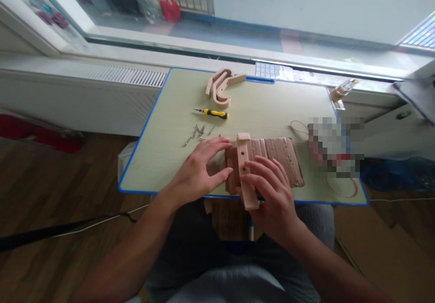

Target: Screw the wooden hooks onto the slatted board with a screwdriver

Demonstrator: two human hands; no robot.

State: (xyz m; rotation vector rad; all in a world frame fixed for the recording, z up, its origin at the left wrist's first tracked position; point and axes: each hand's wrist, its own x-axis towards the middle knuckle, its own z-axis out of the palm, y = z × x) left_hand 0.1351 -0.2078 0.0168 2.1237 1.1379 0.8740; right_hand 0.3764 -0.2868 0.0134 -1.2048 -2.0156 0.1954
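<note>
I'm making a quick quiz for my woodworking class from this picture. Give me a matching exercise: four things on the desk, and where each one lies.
Things
1. screwdriver
2. loose screws
3. curved wooden pieces
4. wooden bar with holes

Places
A. at the far edge of the desk
B. between both hands, at the near edge
C. just beyond the screws, mid-desk
D. scattered just beyond the left hand

Pairs: 1-C, 2-D, 3-A, 4-B
</note>
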